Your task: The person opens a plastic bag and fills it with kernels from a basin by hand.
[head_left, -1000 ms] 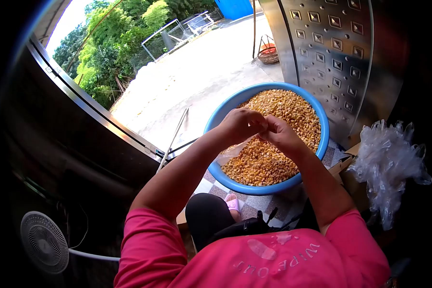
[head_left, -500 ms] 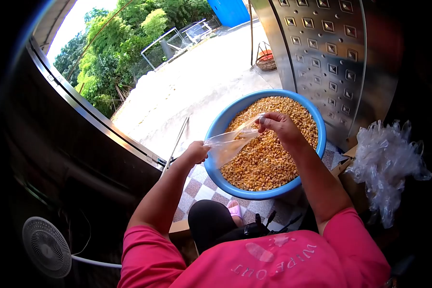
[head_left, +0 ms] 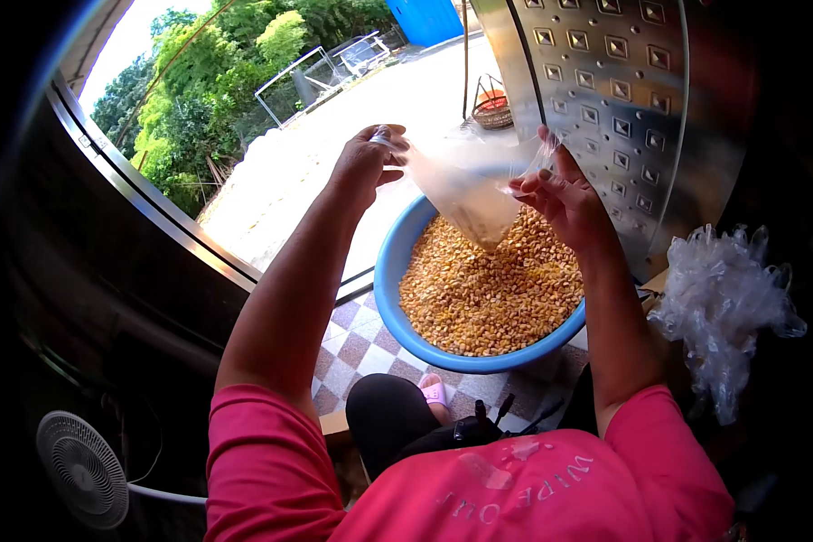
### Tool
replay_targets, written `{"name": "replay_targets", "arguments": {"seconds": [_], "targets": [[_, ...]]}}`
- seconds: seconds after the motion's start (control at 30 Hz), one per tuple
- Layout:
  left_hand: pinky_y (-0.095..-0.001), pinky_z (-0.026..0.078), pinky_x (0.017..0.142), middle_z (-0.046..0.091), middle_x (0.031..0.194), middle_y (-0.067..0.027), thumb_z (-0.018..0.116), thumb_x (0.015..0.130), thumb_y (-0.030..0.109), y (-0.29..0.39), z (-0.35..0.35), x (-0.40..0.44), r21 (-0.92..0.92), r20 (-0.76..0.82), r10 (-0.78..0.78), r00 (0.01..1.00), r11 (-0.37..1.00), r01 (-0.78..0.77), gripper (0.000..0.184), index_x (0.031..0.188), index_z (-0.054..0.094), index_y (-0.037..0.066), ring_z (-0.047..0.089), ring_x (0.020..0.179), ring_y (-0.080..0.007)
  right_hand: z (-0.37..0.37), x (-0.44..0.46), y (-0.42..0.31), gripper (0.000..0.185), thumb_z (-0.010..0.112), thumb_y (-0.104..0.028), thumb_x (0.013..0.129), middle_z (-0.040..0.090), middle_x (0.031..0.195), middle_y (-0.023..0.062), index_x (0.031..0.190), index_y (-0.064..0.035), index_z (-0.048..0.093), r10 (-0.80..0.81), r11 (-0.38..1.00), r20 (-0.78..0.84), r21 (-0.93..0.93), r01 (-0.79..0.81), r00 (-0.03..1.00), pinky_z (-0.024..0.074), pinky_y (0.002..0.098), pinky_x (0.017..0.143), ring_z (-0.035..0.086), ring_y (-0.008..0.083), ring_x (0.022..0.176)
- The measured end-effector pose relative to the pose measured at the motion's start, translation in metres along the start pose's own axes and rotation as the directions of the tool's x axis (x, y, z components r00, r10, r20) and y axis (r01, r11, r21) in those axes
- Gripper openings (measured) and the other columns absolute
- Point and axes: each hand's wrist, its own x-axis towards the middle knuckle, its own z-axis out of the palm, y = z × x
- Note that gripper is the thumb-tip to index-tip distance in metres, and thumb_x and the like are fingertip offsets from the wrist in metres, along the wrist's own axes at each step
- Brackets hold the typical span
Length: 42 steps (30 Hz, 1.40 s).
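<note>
A clear plastic bag (head_left: 465,185) is stretched between my two hands above a blue tub (head_left: 390,294) of yellow corn kernels (head_left: 492,303). My left hand (head_left: 370,163) pinches one side of the bag's mouth between thumb and fingers. On the other side, my right hand (head_left: 558,194) grips the opposite edge, its fingers partly spread. The bag's lower end hangs close over the kernels; whether it touches them is unclear. Part of the tub's far rim shows through the film.
A bunch of clear plastic bags (head_left: 727,312) lies at the right on a cardboard box. Beyond the tub stand a metal door (head_left: 605,108) and a wicker basket (head_left: 492,113). A white fan (head_left: 83,470) is at the lower left. My slippered foot (head_left: 434,390) is below the tub.
Both hands have risen and moved farther out over the tub. The bag, pulled out sideways half a second ago, now hangs down with its mouth spread wide.
</note>
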Motion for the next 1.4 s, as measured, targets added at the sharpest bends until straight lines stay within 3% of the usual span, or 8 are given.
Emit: {"name": "replay_targets", "arguments": {"seconds": [0.27, 0.47, 0.63, 0.77, 0.97, 1.17, 1.33, 1.4], "targets": [[-0.0279, 0.049, 0.072, 0.061, 0.092, -0.0048, 0.047, 0.091, 0.003, -0.059, 0.033, -0.027, 0.047, 0.075, 0.164, 0.984, 0.985, -0.168, 0.019, 0.101, 0.063, 0.006, 0.058, 0.079, -0.0156, 0.000, -0.016, -0.022, 0.056, 0.049, -0.009, 0.090, 0.057, 0.070, 0.0039, 0.141, -0.0099, 0.026, -0.016, 0.978, -0.122, -0.210, -0.010, 0.992, 0.0499, 0.0308, 0.080, 0.063, 0.0168, 0.078], [-0.0378, 0.048, 0.077, 0.056, 0.097, -0.0099, 0.061, 0.071, -0.002, -0.085, 0.040, -0.069, 0.689, 0.471, 0.537, 0.700, 0.271, -0.672, 0.027, 0.096, 0.062, 0.009, 0.055, 0.096, -0.0298, -0.009, -0.043, -0.016, 0.054, 0.051, -0.008, 0.089, 0.055, 0.065, 0.0019, 0.139, -0.0115, 0.032, 0.126, 0.949, -0.186, -0.264, -0.174, 0.974, 0.0536, 0.0263, 0.063, 0.058, 0.0102, 0.058], [-0.0385, 0.040, 0.092, 0.047, 0.118, -0.0152, 0.063, 0.076, 0.024, -0.072, 0.036, -0.091, 0.737, 0.408, 0.332, 0.850, 0.430, -0.522, 0.044, 0.116, 0.055, 0.006, 0.050, 0.107, -0.0295, -0.005, -0.060, -0.007, 0.057, 0.050, -0.006, 0.089, 0.057, 0.069, 0.0029, 0.141, -0.0101, 0.029, 0.146, 0.896, -0.172, -0.395, -0.204, 0.974, 0.0509, 0.0250, 0.060, 0.058, 0.0105, 0.061], [-0.0338, 0.044, 0.084, 0.060, 0.089, -0.0156, 0.045, 0.090, 0.048, -0.085, 0.024, -0.080, 0.199, 0.121, 0.131, 0.984, 0.968, -0.153, 0.057, 0.108, 0.061, -0.003, 0.058, 0.092, -0.0280, 0.012, -0.065, -0.009, 0.059, 0.048, -0.003, 0.087, 0.053, 0.070, 0.0020, 0.142, -0.0084, 0.026, 0.138, 0.838, -0.050, -0.526, -0.144, 0.989, 0.0516, 0.0257, 0.063, 0.057, 0.0099, 0.065], [-0.0357, 0.047, 0.079, 0.060, 0.095, -0.0151, 0.056, 0.085, 0.017, -0.112, 0.019, -0.040, 0.637, -0.101, 0.258, 0.961, 0.759, -0.137, 0.023, 0.102, 0.064, 0.003, 0.060, 0.092, -0.0290, 0.022, -0.069, 0.009, 0.064, 0.048, 0.002, 0.086, 0.050, 0.075, 0.0019, 0.143, -0.0107, 0.024, 0.248, 0.791, 0.049, -0.587, -0.173, 0.968, 0.0510, 0.0280, 0.071, 0.057, 0.0106, 0.069], [-0.0360, 0.046, 0.087, 0.048, 0.126, -0.0077, 0.049, 0.074, -0.008, -0.107, 0.017, -0.026, 0.891, 0.078, 0.407, 0.910, 0.381, -0.247, 0.058, 0.128, 0.047, 0.013, 0.056, 0.105, -0.0262, 0.023, -0.064, 0.018, 0.064, 0.047, 0.002, 0.086, 0.056, 0.076, 0.0051, 0.144, -0.0104, 0.021, 0.094, 0.779, 0.033, -0.625, -0.053, 0.995, 0.0504, 0.0262, 0.070, 0.058, 0.0109, 0.071], [-0.0308, 0.047, 0.086, 0.046, 0.126, -0.0162, 0.060, 0.075, 0.004, -0.108, 0.000, -0.029, 0.434, 0.002, 0.272, 0.962, 0.867, -0.246, 0.057, 0.130, 0.047, 0.016, 0.056, 0.100, -0.0235, 0.020, -0.061, 0.022, 0.066, 0.047, 0.002, 0.086, 0.057, 0.076, 0.0057, 0.144, -0.0093, 0.019, 0.117, 0.786, 0.023, -0.614, -0.078, 0.993, 0.0502, 0.0261, 0.070, 0.059, 0.0112, 0.071], [-0.0295, 0.050, 0.077, 0.050, 0.118, -0.0125, 0.061, 0.079, 0.005, -0.104, -0.004, -0.043, 0.477, -0.119, 0.418, 0.901, 0.820, -0.317, 0.039, 0.117, 0.058, 0.013, 0.057, 0.094, -0.0192, 0.019, -0.060, 0.020, 0.064, 0.048, 0.000, 0.088, 0.059, 0.079, 0.0067, 0.144, -0.0084, 0.018, 0.135, 0.802, 0.018, -0.589, -0.099, 0.991, 0.0497, 0.0261, 0.071, 0.060, 0.0119, 0.074]]}}
